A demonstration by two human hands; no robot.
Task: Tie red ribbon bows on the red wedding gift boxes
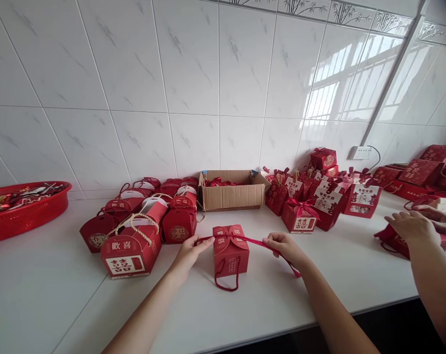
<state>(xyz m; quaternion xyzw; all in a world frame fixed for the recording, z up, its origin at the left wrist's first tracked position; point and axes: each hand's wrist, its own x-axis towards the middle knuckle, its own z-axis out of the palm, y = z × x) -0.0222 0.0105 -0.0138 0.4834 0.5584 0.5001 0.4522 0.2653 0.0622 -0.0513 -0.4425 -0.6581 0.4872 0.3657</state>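
Over red box, ribbon stretched left-right, left hand, right hand pinching

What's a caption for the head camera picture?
Left hand and right hand stretch a ribbon across a red box.

Head camera (sole view): close over my left hand, facing from the counter's near edge toward the wall.

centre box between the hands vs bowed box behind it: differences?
The centre box has its ribbon lying untied across the top, pulled taut by the left hand and right hand; the bowed box has its own tied in a bow. The centre box has a cord loop hanging in front; the bowed box shows a white label. Shared: both red, small, on the counter.
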